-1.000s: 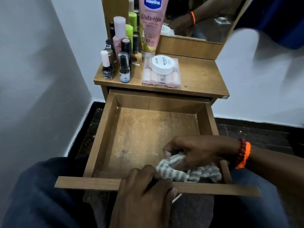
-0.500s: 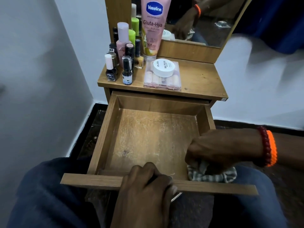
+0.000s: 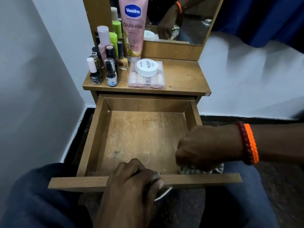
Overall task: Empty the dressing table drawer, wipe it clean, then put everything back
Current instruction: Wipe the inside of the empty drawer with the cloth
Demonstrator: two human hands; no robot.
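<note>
The wooden drawer (image 3: 98, 139) is pulled out towards me, its dusty floor bare. My left hand (image 3: 133, 180) grips the drawer's front panel at the metal handle (image 3: 162, 195). My right hand (image 3: 204, 147) holds a striped grey-and-white cloth (image 3: 194, 170) bunched against the floor in the drawer's near right corner; most of the cloth is hidden under the fist. On the tabletop (image 3: 182, 76) stand several nail polish bottles (image 3: 105, 69), a pink Vaseline tube (image 3: 133, 27), and a white round jar (image 3: 147, 67) on a clear pink case (image 3: 146, 80).
A mirror (image 3: 181, 18) rises behind the tabletop. White walls close in on the left and right. My knees in dark trousers sit on either side of the drawer front. Dark floor lies beneath the drawer.
My right hand has dragged the cloth from the drawer's near middle to its near right corner. My left hand has stayed on the drawer front.
</note>
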